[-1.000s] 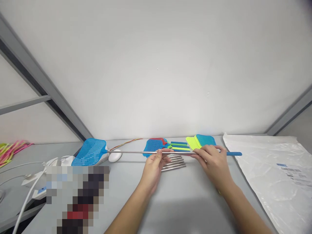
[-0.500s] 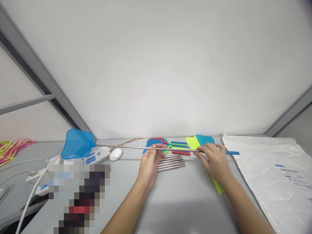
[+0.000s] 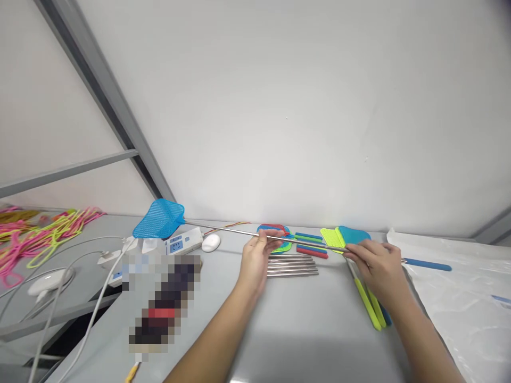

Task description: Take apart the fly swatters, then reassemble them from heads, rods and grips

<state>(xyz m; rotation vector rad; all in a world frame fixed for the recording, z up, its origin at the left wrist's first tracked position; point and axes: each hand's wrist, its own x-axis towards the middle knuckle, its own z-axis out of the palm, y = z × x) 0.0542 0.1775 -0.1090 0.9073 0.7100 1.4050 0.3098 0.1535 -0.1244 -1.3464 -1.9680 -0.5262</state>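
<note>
My left hand (image 3: 255, 260) is closed lightly round the middle of a fly swatter's thin metal rod, thumb on top. Farther along the rod, near the handle, my right hand (image 3: 375, 266) grips it. The swatter's blue head (image 3: 159, 219) points left and its blue handle (image 3: 427, 264) sticks out past my right hand. Below the rod lies a row of metal rods (image 3: 293, 267). Behind them are loose blue, red and green swatter heads (image 3: 273, 230) and coloured handles (image 3: 311, 250). Other swatters with yellow-green (image 3: 330, 238) and blue heads lie partly hidden by my right hand.
A large white plastic bag (image 3: 459, 298) covers the table's right side. To the left are a power strip (image 3: 187, 241), a white mouse-like object (image 3: 211, 243), white cables and a pixelated patch. Pink and yellow cords (image 3: 59, 234) lie at far left, near a grey metal frame (image 3: 120, 111).
The view has turned left, so the table's things sit farther right. My hands are farther apart along the rod, and more of the blue handle shows past my right hand.
</note>
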